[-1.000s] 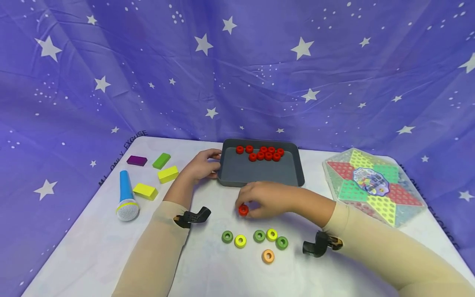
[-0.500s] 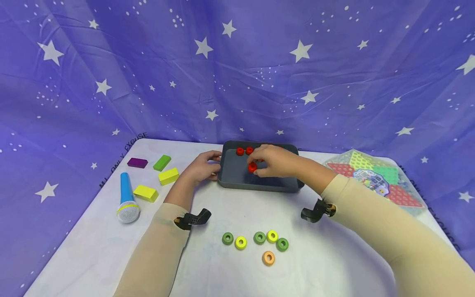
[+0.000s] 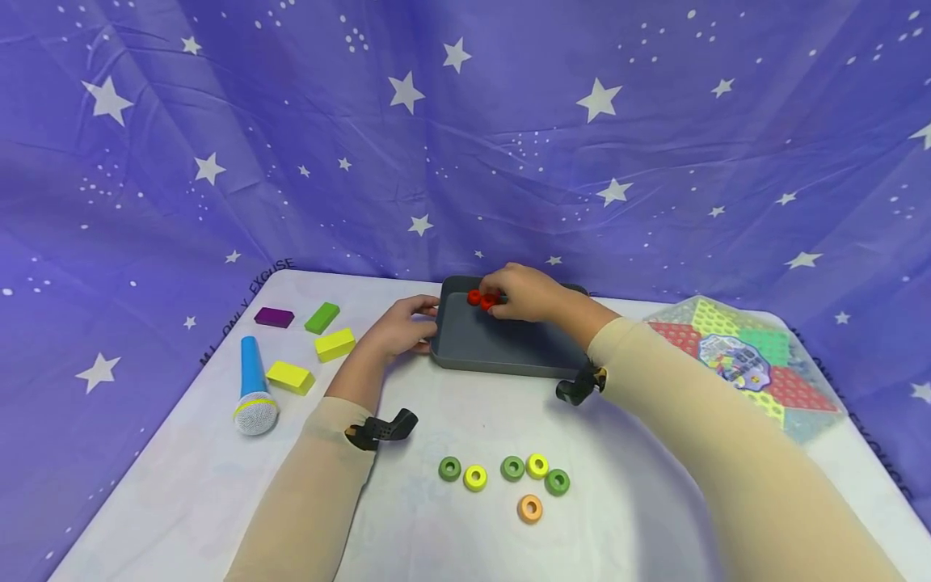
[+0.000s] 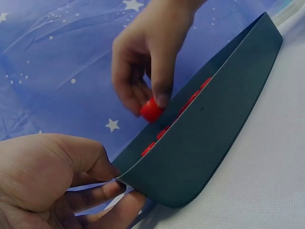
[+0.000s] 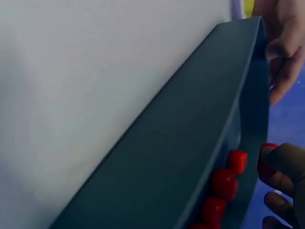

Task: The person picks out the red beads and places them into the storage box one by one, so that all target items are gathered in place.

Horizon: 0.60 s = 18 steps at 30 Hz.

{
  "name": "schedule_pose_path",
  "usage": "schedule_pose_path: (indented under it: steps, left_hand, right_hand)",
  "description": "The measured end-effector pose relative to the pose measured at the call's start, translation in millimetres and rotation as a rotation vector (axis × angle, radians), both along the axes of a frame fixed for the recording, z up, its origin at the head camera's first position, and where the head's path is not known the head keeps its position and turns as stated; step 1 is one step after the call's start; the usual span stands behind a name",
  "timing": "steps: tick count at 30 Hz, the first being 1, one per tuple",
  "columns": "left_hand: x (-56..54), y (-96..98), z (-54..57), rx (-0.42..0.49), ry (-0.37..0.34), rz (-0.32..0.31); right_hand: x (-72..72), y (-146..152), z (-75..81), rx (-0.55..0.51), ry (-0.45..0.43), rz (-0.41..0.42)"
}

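Note:
My right hand (image 3: 527, 293) pinches a red ring-shaped bead (image 4: 151, 110) between thumb and fingertips, over the back left of a dark grey tray (image 3: 502, 347). Several red beads (image 5: 224, 185) lie in the tray; the hand hides most of them in the head view. At the tray's left end, my left hand (image 3: 400, 326) holds the edge, thumb at the rim and fingers against the outer wall. In front of the tray lie green beads (image 3: 512, 468), yellow beads (image 3: 476, 478) and one orange bead (image 3: 530, 508).
On the left are a blue toy microphone (image 3: 254, 396), yellow blocks (image 3: 291, 377), a green block (image 3: 322, 318) and a purple block (image 3: 274, 317). A star-patterned game board (image 3: 735, 362) under clear plastic lies right. A purple starry cloth (image 3: 465, 145) hangs behind the table.
My right hand has carried the red bead from the table in front of the tray up over its back left part. The left hand has stayed at the tray's left end.

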<state>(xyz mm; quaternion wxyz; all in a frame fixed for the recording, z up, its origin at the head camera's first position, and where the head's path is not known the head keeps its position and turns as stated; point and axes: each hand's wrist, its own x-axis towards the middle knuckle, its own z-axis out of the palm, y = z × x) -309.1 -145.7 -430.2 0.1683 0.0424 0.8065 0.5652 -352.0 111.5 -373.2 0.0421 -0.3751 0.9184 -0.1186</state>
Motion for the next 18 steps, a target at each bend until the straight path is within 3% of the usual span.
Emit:
schedule_pose_path:
  steps: [10, 18]
  left_hand:
    - [-0.7, -0.2, -1.0, 0.015, 0.006, 0.002]
    - [-1.0, -0.8, -1.6, 0.008, 0.0, -0.003]
  right_hand:
    - [-12.0, -11.1, -33.7, 0.077, 0.006, -0.087]
    - [-7.3, -7.2, -38.8, 0.023, 0.046, -0.073]
